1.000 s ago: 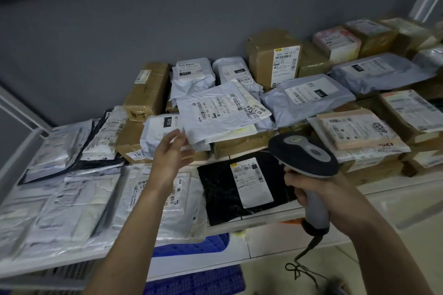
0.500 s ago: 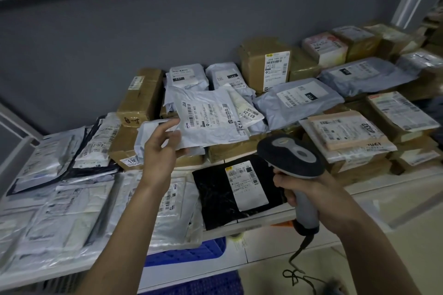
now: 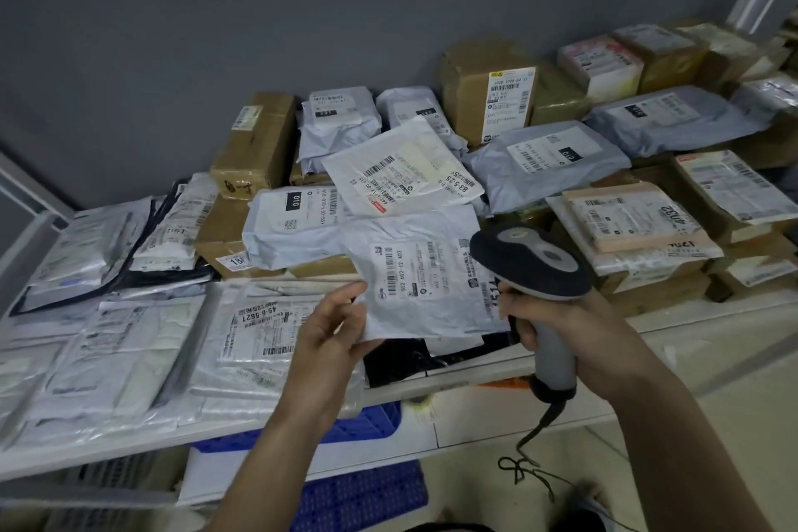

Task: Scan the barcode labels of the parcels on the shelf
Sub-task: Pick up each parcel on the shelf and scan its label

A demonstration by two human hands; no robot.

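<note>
Head view shows your left hand (image 3: 328, 333) pinching the near-left corner of a grey poly mailer (image 3: 427, 285): the thumb lies on top at the edge, and the other fingers curl beneath the bag. You hold the mailer up over the near edge of the shelf (image 3: 712, 315), above a black mailer (image 3: 401, 359) that lies flat below it. Its white shipping label (image 3: 425, 272) faces up, just right of your thumb, with a barcode and the code "502-602-12 A02" readable beside it; larger digits at the label's right edge are partly hidden.

Your right hand (image 3: 561, 328) is wrapped round the grey handle of a handheld barcode scanner (image 3: 531, 259), fingers closed on the grip. Its dark head sits over the right end of the label, touching or nearly touching the bag; which of the two cannot be told. The scanner's cable (image 3: 531, 454) hangs down toward the floor.

Farther back, a white mailer (image 3: 401, 168) reads "83-5-25", and a grey one (image 3: 302, 220) to its left carries a black tag "010". Another grey bag (image 3: 548, 160) to the right also shows "010". Near left, a clear-wrapped flat parcel (image 3: 259, 328) reads "45-6-5621". A brown carton (image 3: 488, 91) stands at the far wall with a white label, and a pale parcel (image 3: 634, 216) on the right is marked "4032". Blue plastic crates (image 3: 358, 497) sit under the shelf.
</note>
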